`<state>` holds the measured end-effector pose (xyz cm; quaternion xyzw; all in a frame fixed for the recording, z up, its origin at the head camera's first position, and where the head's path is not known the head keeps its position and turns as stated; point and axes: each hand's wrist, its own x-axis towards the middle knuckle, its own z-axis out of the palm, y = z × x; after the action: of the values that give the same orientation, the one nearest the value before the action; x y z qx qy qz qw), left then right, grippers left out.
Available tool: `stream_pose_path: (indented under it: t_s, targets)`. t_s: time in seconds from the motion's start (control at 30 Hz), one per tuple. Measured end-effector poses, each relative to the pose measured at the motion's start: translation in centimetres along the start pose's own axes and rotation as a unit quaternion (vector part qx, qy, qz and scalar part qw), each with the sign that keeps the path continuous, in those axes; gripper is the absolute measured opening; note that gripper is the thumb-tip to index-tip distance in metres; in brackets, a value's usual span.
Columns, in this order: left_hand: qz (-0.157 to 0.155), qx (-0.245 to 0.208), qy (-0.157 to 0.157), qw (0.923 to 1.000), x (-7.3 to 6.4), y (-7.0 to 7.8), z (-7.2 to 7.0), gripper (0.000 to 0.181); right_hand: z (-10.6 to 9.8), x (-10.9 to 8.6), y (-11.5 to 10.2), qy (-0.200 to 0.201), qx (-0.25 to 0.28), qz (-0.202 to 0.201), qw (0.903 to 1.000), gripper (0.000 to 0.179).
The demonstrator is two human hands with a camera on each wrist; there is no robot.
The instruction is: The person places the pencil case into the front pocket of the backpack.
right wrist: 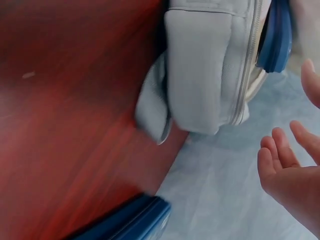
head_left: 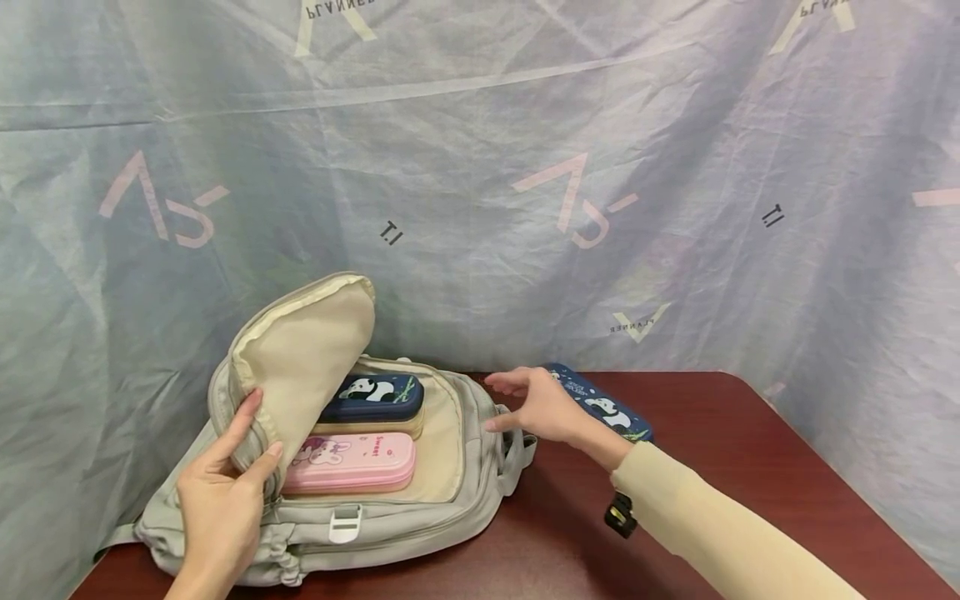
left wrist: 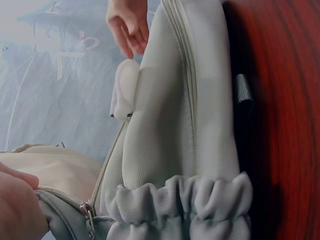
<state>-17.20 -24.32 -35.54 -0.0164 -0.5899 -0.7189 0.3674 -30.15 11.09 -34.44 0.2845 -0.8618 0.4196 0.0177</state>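
A pale grey backpack (head_left: 480, 512) lies on the table with its front compartment unzipped. My left hand (head_left: 221, 500) grips the edge of its raised flap (head_left: 307, 350), thumb on the cream lining. Inside lie a dark blue panda pencil case (head_left: 382, 404) and, nearer me, a pink rabbit pencil case (head_left: 367, 462); the flap covers their left ends. My right hand (head_left: 543, 407) hovers by the bag's right end, thumb and fingers apart, holding nothing. Behind that hand, a second blue panda pencil case (head_left: 581, 392) rests on the table, partly hidden by the wrist.
The dark red wooden table (head_left: 720, 467) extends right of the backpack. A grey printed cloth (head_left: 465, 208) hangs along its back and sides. A strap loop (right wrist: 152, 107) sticks out from the bag's right end, and a white buckle (head_left: 346, 523) sits on its near side.
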Motion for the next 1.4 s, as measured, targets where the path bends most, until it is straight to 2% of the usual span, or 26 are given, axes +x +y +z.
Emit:
stream_pose_path:
  t_s: [0.37, 0.57, 0.9, 1.07, 1.2, 1.4]
  targets:
    - [0.018, -0.024, 0.005, 0.9995, 0.1, 0.0, 0.3, 0.065, -2.9, -5.4, 2.1, 0.053, -0.013, -0.015, 0.9984, 0.063]
    - [0.022, -0.023, 0.006, 0.9995, 0.1, -0.1, 0.4, 0.064, -4.2, -7.6, 3.1, 0.067, -0.029, 0.012, 0.9972, 0.064]
    - [-0.01, -0.015, 0.014, 0.9997, 0.2, 0.1, 0.0, 0.065, -6.3, -11.2, 4.9, 0.089, -0.067, 0.056, 0.9922, 0.066]
    - [-0.014, -0.013, 0.015, 0.9997, 0.2, 0.1, 0.0, 0.065, -7.2, -12.9, 6.3, 0.103, -0.074, 0.066, 0.9897, 0.067]
    - [-0.012, -0.014, 0.017, 0.9997, 0.1, 0.1, 0.1, 0.065, -7.7, -14.1, 7.3, 0.108, -0.079, 0.075, 0.9882, 0.069]
    - [-0.008, -0.016, 0.015, 0.9997, 0.0, 0.0, 0.2, 0.066, -8.5, -15.0, 8.6, 0.11, -0.114, 0.091, 0.9831, 0.071]
